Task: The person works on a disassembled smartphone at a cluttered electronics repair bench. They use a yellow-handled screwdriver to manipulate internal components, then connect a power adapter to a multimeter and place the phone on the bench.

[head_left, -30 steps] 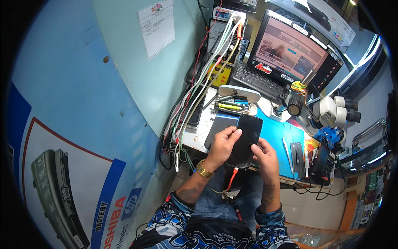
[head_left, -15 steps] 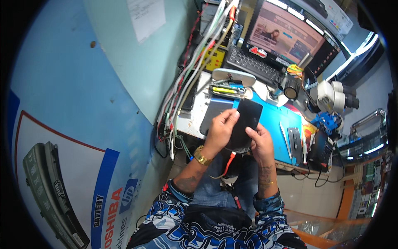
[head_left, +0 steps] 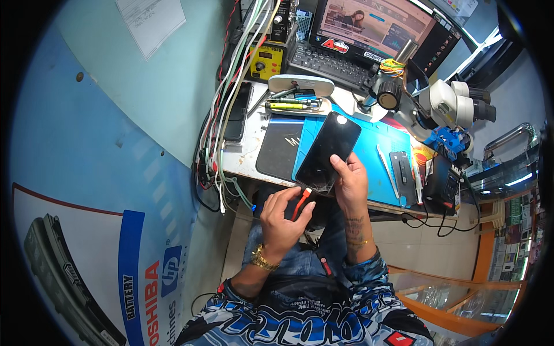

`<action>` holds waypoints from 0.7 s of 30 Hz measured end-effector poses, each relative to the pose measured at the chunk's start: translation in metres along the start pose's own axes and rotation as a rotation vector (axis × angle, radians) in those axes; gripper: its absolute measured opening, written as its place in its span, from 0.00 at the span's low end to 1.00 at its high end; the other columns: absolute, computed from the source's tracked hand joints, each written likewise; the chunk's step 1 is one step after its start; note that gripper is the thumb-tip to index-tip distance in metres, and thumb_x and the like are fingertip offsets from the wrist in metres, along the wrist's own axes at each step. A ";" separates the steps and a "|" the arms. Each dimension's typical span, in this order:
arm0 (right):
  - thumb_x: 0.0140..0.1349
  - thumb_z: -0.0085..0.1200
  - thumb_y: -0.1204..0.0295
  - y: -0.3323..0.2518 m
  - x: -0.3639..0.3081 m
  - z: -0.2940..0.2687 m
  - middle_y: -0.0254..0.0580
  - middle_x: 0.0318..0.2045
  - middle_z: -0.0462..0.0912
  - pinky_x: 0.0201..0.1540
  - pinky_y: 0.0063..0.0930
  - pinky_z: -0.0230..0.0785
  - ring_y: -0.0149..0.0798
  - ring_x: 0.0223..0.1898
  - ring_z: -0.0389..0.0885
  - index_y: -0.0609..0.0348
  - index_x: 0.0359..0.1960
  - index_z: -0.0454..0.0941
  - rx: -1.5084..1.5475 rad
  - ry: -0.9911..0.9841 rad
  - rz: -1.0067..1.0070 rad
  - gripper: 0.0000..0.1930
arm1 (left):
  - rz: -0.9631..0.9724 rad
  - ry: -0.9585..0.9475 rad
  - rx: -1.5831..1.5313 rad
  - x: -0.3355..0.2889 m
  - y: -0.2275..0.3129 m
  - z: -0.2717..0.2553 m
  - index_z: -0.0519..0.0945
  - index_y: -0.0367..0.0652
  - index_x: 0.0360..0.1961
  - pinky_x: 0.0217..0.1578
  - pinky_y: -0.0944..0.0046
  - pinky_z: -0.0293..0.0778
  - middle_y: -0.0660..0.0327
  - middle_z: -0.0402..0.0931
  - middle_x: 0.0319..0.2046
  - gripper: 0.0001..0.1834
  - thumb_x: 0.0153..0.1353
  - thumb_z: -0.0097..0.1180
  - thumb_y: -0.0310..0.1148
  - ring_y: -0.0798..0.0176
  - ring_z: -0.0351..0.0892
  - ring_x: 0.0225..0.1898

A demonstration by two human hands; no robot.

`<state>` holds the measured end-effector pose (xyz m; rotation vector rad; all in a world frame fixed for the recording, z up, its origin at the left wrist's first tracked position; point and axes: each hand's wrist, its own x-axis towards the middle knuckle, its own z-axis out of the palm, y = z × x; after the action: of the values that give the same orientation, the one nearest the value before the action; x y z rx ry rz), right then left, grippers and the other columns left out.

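Observation:
A black smartphone (head_left: pixel 328 149) with a dark screen is held tilted over the front edge of the bench. My right hand (head_left: pixel 351 180) grips its lower right side, thumb on the glass; a bright light reflects near the phone's top. The phone's lower end looks scuffed or cracked. Just below that end, a red cable (head_left: pixel 300 206) with a pale plug tip points up toward the phone, apart from it as far as I can see. My left hand (head_left: pixel 284 222) curves around the cable with thumb and fingers apart, not visibly pinching it.
A blue work mat (head_left: pixel 375 155) carries tweezers and a dark phone-shaped part (head_left: pixel 401 172). A microscope (head_left: pixel 447 104) stands at the right, a laptop (head_left: pixel 346 63) behind. Hanging cables (head_left: pixel 231 92) line the left side, near a black flat panel (head_left: pixel 280 150).
My left hand has let go of the phone and moved down to the red cable. My right hand keeps hold of the phone. The whole view has shifted slightly.

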<state>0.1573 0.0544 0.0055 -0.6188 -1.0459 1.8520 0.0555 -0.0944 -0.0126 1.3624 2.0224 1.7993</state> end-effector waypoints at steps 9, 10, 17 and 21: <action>0.72 0.56 0.76 0.005 -0.004 -0.003 0.42 0.52 0.84 0.57 0.30 0.76 0.34 0.51 0.84 0.65 0.59 0.75 -0.003 0.054 -0.088 0.16 | 0.061 0.107 0.098 0.010 0.009 0.015 0.86 0.42 0.37 0.38 0.57 0.75 0.60 0.86 0.32 0.14 0.50 0.77 0.32 0.55 0.84 0.34; 0.72 0.55 0.76 0.006 -0.004 -0.007 0.42 0.50 0.85 0.56 0.31 0.78 0.34 0.50 0.85 0.65 0.58 0.75 0.018 0.042 -0.071 0.15 | 0.045 0.113 0.087 0.010 0.012 0.016 0.87 0.43 0.36 0.39 0.57 0.74 0.60 0.86 0.33 0.13 0.51 0.77 0.32 0.55 0.84 0.34; 0.72 0.56 0.75 0.007 -0.001 -0.010 0.42 0.49 0.85 0.54 0.31 0.79 0.35 0.49 0.85 0.64 0.58 0.74 0.012 0.043 -0.088 0.16 | 0.072 0.132 0.064 0.011 0.010 0.015 0.87 0.44 0.34 0.38 0.58 0.73 0.62 0.86 0.30 0.10 0.53 0.75 0.32 0.57 0.85 0.32; 0.72 0.56 0.76 0.006 -0.002 -0.007 0.42 0.49 0.85 0.53 0.32 0.80 0.36 0.48 0.86 0.64 0.58 0.74 0.022 0.017 -0.091 0.15 | 0.101 0.130 0.037 0.011 0.008 0.013 0.87 0.44 0.33 0.37 0.58 0.73 0.62 0.86 0.29 0.09 0.53 0.75 0.31 0.58 0.85 0.32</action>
<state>0.1606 0.0544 -0.0028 -0.5642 -1.0248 1.7737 0.0612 -0.0786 -0.0043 1.4166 2.0957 1.9501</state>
